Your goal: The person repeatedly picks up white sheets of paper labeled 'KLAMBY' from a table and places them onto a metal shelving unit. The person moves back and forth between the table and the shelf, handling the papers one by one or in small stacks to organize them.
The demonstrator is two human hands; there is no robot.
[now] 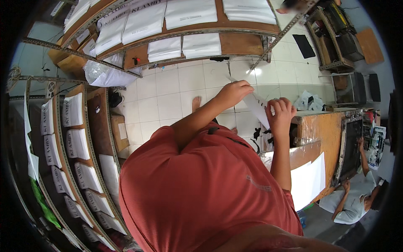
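Note:
My left hand (233,93) and my right hand (280,114) are raised in front of my body, a little apart. Between them hangs a thin white sheet (255,110) with some dark print, seen nearly edge-on. The left fingers pinch its upper part. On the other side, the right thumb and fingers are bent closed at its edge. Whether the sheet is paper or plastic I cannot tell.
Shelves with white printed stacks (192,14) stand ahead, and more stacks (79,145) fill a rack at left. At right is a wooden table (329,126) with a white sheet (308,180) beside it. A co-worker (352,201) works there at a dark frame (351,147).

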